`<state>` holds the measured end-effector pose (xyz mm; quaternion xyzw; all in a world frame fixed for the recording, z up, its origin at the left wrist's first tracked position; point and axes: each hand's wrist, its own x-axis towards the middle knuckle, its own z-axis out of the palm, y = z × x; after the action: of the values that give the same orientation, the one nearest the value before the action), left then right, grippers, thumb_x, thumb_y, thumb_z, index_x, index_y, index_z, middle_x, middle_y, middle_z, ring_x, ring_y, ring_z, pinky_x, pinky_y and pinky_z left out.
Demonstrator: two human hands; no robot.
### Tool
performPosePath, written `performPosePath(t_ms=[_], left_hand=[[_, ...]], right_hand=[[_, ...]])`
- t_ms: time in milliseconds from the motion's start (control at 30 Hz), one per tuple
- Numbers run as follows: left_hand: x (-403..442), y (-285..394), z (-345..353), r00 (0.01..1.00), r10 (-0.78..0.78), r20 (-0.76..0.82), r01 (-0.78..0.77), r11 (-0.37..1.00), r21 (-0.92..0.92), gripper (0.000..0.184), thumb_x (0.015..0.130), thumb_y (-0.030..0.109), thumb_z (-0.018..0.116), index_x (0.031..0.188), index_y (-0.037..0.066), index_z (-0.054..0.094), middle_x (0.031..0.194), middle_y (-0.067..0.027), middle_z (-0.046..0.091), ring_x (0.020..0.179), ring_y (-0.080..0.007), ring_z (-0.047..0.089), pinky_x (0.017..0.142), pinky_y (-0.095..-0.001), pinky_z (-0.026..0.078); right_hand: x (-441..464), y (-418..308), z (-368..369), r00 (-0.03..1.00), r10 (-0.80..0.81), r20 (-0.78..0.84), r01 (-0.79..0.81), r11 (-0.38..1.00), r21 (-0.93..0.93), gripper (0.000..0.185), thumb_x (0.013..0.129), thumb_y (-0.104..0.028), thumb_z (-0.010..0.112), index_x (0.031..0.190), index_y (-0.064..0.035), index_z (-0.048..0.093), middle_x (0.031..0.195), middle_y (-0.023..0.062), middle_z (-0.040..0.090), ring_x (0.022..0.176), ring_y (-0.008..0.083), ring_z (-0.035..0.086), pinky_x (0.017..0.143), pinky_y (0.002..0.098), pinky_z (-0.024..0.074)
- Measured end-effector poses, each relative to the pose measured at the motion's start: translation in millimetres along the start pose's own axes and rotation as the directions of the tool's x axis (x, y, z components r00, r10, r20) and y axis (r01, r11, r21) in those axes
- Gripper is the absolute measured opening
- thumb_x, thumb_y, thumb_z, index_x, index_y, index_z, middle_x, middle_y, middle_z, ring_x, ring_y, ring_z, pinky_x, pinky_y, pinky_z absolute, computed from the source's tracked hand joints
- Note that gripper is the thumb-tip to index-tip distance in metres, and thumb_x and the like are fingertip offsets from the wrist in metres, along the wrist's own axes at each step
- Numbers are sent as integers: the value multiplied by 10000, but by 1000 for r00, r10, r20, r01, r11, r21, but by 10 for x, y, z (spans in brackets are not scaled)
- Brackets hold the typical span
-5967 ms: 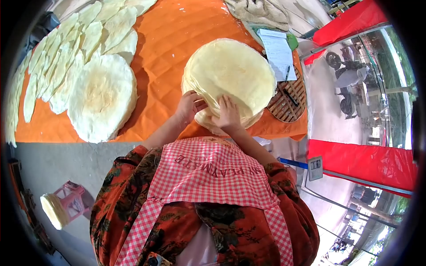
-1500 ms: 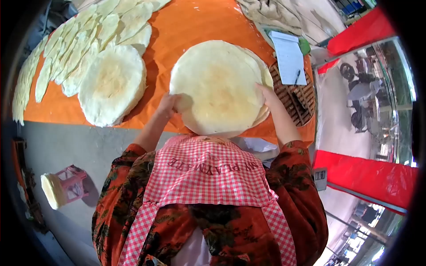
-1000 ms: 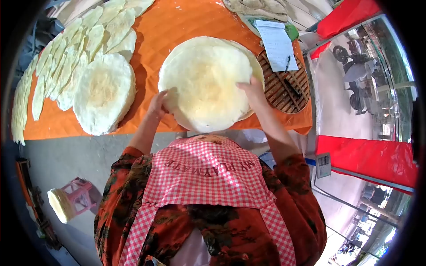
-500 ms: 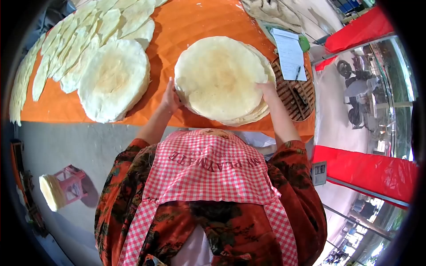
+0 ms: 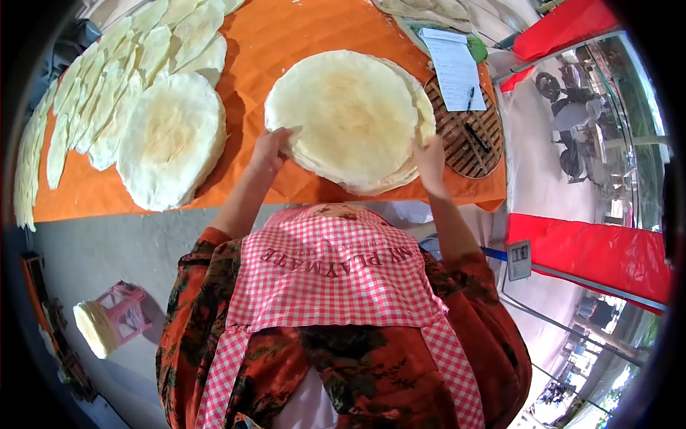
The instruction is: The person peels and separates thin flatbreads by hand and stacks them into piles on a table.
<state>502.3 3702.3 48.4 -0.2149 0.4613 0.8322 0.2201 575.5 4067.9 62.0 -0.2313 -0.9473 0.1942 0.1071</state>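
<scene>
A stack of thin round flatbreads [image 5: 343, 118], pale with a lightly browned middle, lies on the orange-covered table [image 5: 246, 93] before me. Its layers are slightly offset, so lower edges show at the right. My left hand [image 5: 270, 150] grips the stack's front left rim, fingers partly hidden at the edge. On the opposite side, my right hand [image 5: 429, 163] is closed on the right rim, with some fingers out of sight. To the left stands a second, thicker flatbread stack [image 5: 170, 139], which neither hand touches.
Many overlapping flatbread pieces [image 5: 107, 96] spread over the table's far left. At the right, a written paper sheet [image 5: 451, 68] and a pen rest on a round slatted rack [image 5: 468, 139]. A pink stool [image 5: 123, 312] with a pale round stack beside it stands on the floor.
My right hand has slid from the top of the stack down to its right rim. The left hand has its fingers over the left rim. The view has shifted slightly.
</scene>
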Motion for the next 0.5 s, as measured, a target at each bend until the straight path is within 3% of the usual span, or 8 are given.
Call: performPosePath(t_ms=[33, 67, 167, 267, 367, 400, 467, 500], left_hand=[[-43, 92, 118, 1000, 10, 13, -9, 999, -34, 397, 830, 60, 557, 1215, 0, 482, 1075, -136, 605, 929, -263, 615, 729, -394, 540], [-73, 181, 212, 999, 21, 26, -19, 998, -68, 388, 828, 50, 556, 1206, -3, 487, 1064, -132, 609, 916, -253, 617, 717, -388, 539], [-92, 367, 365, 999, 36, 29, -34, 998, -50, 333, 834, 60, 562, 1151, -34, 515, 1009, -120, 619, 863, -221, 624, 691, -348, 531], [-93, 396, 300, 998, 54, 24, -55, 998, 29, 359, 830, 27, 531, 1182, -32, 500, 1006, -116, 619, 841, -215, 625, 670, -331, 527], [122, 165, -273, 997, -3, 77, -8, 990, 144, 398, 819, 5, 501, 1215, -31, 486, 1019, -134, 621, 857, -221, 629, 671, -304, 529], [159, -38, -386, 996, 76, 38, -79, 992, 99, 394, 819, 43, 519, 1207, -23, 501, 1035, -141, 618, 862, -223, 628, 672, -285, 528], [292, -146, -750, 993, -17, 118, -6, 981, 196, 420, 826, 103, 546, 1227, -11, 490, 1091, -129, 606, 914, -233, 617, 723, -314, 529], [300, -113, -735, 994, -63, 93, 51, 991, 126, 434, 829, 126, 553, 1237, -5, 482, 1104, -121, 601, 933, -233, 610, 739, -323, 526]], right_hand=[[-177, -16, -120, 956, 192, 223, -251, 928, 277, 486, 771, -375, 725, 1015, 4, 543, 943, 153, 615, 823, 266, 624, 727, 382, 513], [-312, -39, -196, 832, 289, 474, -514, 723, 461, 533, 781, -430, 715, 1031, 6, 539, 963, 163, 605, 836, 283, 622, 744, 413, 513], [-530, -54, -134, 393, 205, 896, -915, -15, 404, 721, 796, -497, 678, 1273, -11, 443, 1060, 147, 588, 956, 258, 595, 781, 419, 495], [-407, -148, 0, 579, 70, 812, -744, -361, 562, 699, 806, -516, 660, 1270, -28, 472, 1162, 141, 568, 1045, 234, 565, 884, 405, 473], [-139, 54, 314, 677, 54, 734, -675, -351, 649, 598, 860, -488, 605, 1199, -5, 513, 1137, 127, 584, 1055, 245, 558, 909, 411, 463], [-105, -7, 242, 710, 9, 704, -673, -283, 683, 583, 860, -478, 609, 1204, -16, 515, 1145, 126, 580, 1070, 242, 550, 921, 404, 455], [-27, -254, 4, 760, -93, 643, -650, -141, 747, 556, 862, -456, 617, 1216, -39, 519, 1159, 123, 573, 1099, 235, 534, 946, 390, 437], [102, -148, 179, 729, -67, 681, -683, -143, 716, 560, 839, -429, 657, 1252, -79, 514, 1195, 126, 557, 1153, 222, 500, 984, 394, 404]])
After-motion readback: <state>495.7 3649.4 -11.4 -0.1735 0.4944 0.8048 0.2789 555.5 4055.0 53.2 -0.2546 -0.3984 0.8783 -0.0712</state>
